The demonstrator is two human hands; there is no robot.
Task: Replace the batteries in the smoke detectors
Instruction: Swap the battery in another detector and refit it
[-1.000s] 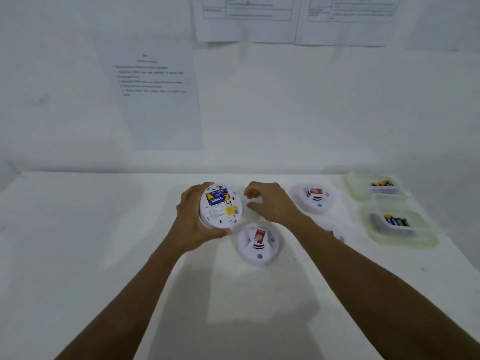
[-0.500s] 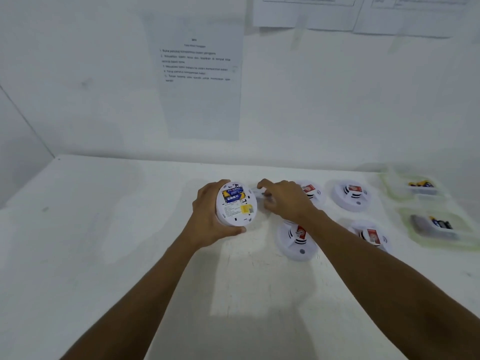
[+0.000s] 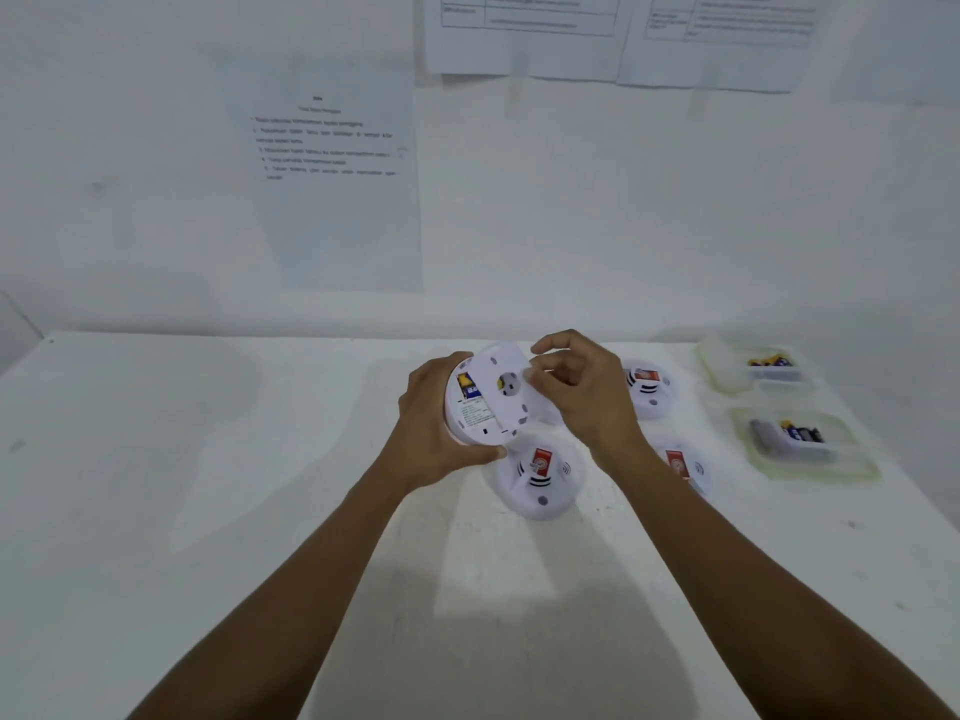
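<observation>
while snug in left grip (image 3: 431, 426), smoke detector (image 3: 474, 414), backplate (image 3: 506, 389) in pinch of right grip (image 3: 589, 402)

bare table (image 3: 208, 485) at left gives open passage; at right, three resting detectors (image 3: 537, 480) and two battery tubs (image 3: 810, 449) crowd it.

right hand (image 3: 582, 402) lifted from table (image 3: 208, 459), now holding cover plate (image 3: 506, 387) against held detector (image 3: 470, 410)

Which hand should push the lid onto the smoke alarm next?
Right, probably. The right hand pinches the lid and holds it over the alarm. The left hand is busy gripping the alarm's body, so it is best used to steady it.
</observation>
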